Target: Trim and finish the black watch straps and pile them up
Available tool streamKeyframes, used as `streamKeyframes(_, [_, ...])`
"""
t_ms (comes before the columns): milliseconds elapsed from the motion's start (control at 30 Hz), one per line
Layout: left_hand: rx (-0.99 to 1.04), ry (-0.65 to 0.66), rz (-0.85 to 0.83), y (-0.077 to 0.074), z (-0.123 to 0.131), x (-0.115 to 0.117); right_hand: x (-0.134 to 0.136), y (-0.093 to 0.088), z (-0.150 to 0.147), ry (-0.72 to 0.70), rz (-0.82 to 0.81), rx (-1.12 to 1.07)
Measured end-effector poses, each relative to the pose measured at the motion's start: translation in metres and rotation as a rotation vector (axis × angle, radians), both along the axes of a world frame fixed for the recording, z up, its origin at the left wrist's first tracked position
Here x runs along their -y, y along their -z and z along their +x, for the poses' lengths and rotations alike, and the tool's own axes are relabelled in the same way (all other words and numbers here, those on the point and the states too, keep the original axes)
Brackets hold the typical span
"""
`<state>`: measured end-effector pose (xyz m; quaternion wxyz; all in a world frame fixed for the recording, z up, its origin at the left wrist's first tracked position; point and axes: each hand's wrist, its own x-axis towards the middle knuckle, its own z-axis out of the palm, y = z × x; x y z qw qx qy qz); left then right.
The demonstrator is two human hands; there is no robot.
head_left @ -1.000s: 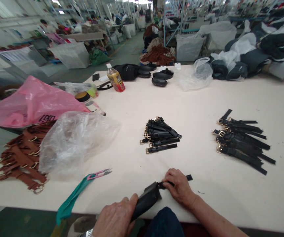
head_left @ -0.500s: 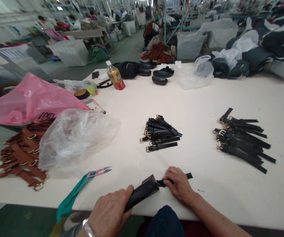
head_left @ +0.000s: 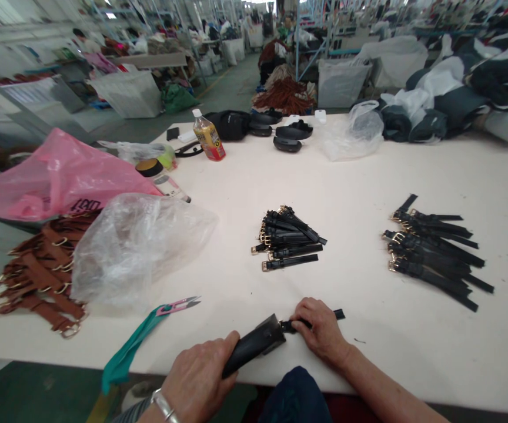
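At the table's near edge my left hand (head_left: pixel 201 376) is closed round a black leather piece (head_left: pixel 254 343) that tilts up to the right. My right hand (head_left: pixel 320 332) pinches a short black strap (head_left: pixel 337 314) where it meets the end of that piece, pressing it onto the white table (head_left: pixel 368 176). Beyond my hands lies a small pile of black straps with gold buckles (head_left: pixel 287 238). A larger pile of black straps (head_left: pixel 434 252) lies to the right.
Pink-handled thread snips on a teal ribbon (head_left: pixel 157 323) lie left of my hands. A clear plastic bag (head_left: pixel 134 247), brown buckled straps (head_left: pixel 37 276) and a pink bag (head_left: pixel 55 176) fill the left side. A drink bottle (head_left: pixel 209 136), black items and another clear bag (head_left: pixel 351 132) stand at the far edge.
My left hand has slid back toward me along the black leather piece, which has flattened slightly. My right hand stays pinching the strap in the same place.
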<state>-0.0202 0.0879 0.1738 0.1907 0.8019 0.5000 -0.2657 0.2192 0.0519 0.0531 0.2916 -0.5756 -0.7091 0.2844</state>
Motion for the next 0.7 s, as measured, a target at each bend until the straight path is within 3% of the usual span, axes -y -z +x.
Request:
streamKeyframes(133, [0.009, -0.005, 0.009, 0.001, -0.006, 0.007, 0.001, 0.000, 0.000, 0.003, -0.001, 0.005])
streamKeyframes(400, [0.029, 0.039, 0.026, -0.001, 0.024, 0.000, -0.001, 0.003, 0.000, 0.004, 0.029, -0.010])
streamKeyframes(700, [-0.024, -0.077, 0.025, 0.003, 0.008, 0.003, 0.010, -0.005, 0.011, -0.076, 0.073, -0.058])
